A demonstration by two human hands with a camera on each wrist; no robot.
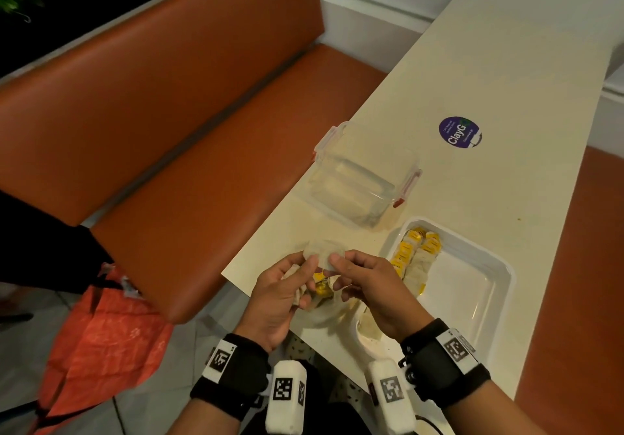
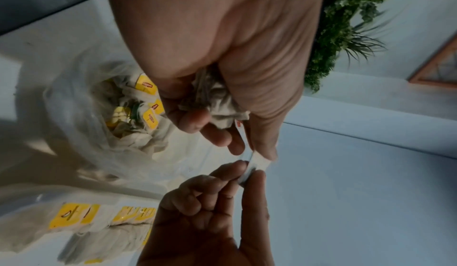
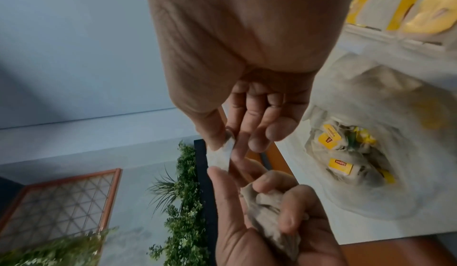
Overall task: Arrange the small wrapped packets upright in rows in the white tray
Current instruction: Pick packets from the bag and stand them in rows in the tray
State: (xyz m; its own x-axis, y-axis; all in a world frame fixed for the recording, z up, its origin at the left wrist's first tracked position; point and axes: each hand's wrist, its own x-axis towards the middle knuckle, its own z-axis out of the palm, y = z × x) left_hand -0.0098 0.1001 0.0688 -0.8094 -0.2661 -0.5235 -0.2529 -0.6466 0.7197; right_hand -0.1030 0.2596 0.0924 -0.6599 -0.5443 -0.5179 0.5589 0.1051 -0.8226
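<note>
A clear plastic bag lies at the table's near left corner, with several yellow-tagged wrapped packets inside. My left hand pinches the bag's edge between thumb and forefinger, and its curled fingers hold a wad of packets in the palm. My right hand pinches the same edge from the other side. The white tray sits to the right. Two rows of packets stand along its left side.
An open clear lock-lid container stands behind the hands. Beyond it a round purple sticker is stuck to the table. A white round dish sits at the near edge. Left of the table are an orange bench and a red bag.
</note>
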